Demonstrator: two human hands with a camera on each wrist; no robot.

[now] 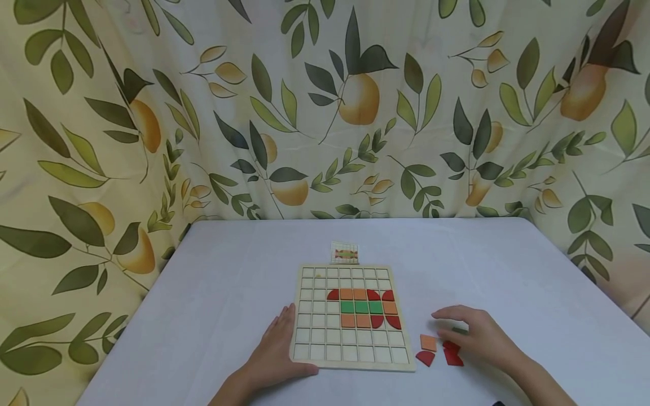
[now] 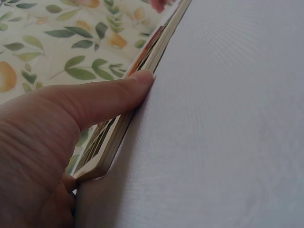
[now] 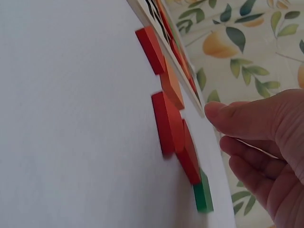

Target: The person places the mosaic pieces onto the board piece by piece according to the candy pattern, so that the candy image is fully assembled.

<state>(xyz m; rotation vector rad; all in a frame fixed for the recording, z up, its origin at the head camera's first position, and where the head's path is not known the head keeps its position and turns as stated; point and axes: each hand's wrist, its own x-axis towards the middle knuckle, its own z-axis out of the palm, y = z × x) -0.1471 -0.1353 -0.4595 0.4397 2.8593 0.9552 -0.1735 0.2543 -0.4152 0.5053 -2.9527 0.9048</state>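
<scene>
Grid board (image 1: 333,336) lies on the tabletop (image 1: 228,270), short of its far edge, between the spread left hand (image 1: 274,349), touching the board's near-left corner, and the right hand (image 1: 479,334), loosely parted beside 5 loose pieces (image 1: 428,343).

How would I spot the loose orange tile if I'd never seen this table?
On the pale table, find the gridded board, then look just off the lower part of its right edge, beside the person's right hand. The orange tile is the flat square there, the only orange piece among loose red pieces and a green piece.
</scene>
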